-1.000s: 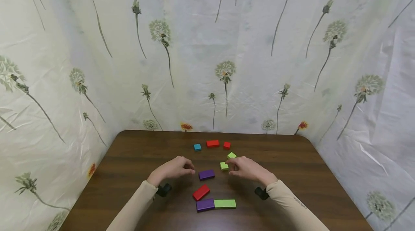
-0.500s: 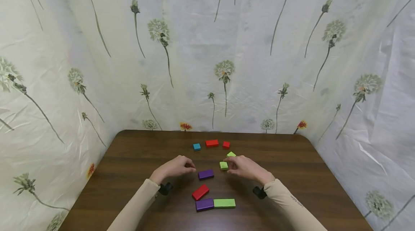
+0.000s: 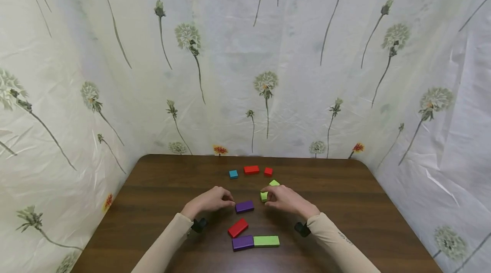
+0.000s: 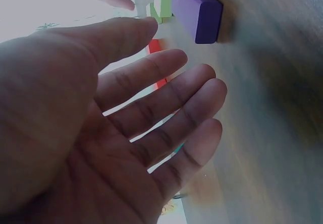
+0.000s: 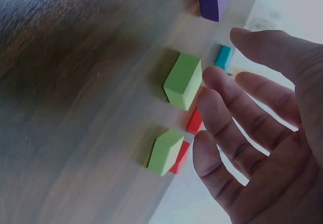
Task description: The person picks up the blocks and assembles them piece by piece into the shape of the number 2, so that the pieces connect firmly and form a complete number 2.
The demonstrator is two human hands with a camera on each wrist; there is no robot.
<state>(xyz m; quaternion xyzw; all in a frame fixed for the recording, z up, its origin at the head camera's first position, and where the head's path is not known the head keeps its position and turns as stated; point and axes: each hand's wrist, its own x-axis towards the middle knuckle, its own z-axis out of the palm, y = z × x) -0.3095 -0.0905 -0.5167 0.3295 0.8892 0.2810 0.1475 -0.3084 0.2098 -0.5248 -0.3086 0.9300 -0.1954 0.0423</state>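
Hovering, loose-fingered and holding nothing, with left hand (image 3: pixel 209 201) just beside farther purple block (image 3: pixel 244 207) on table (image 3: pixel 172 175), right hand (image 3: pixel 288 200) by nearer green block (image 5: pixel 182 78), hands apart. Apparently lining up for grasping; probably needing a left-hand pinch next.

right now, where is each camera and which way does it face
Head: worn on the head, facing forward and down over the wooden table to the floral sheet; left hand, right hand, beige sleeves show.
Left wrist: worn there, facing over the left hand toward a purple block; part of the right hand shows.
Right wrist: worn there, facing over the right hand toward two lime-green blocks; part of the left hand shows.
Both wrist views share that purple block.
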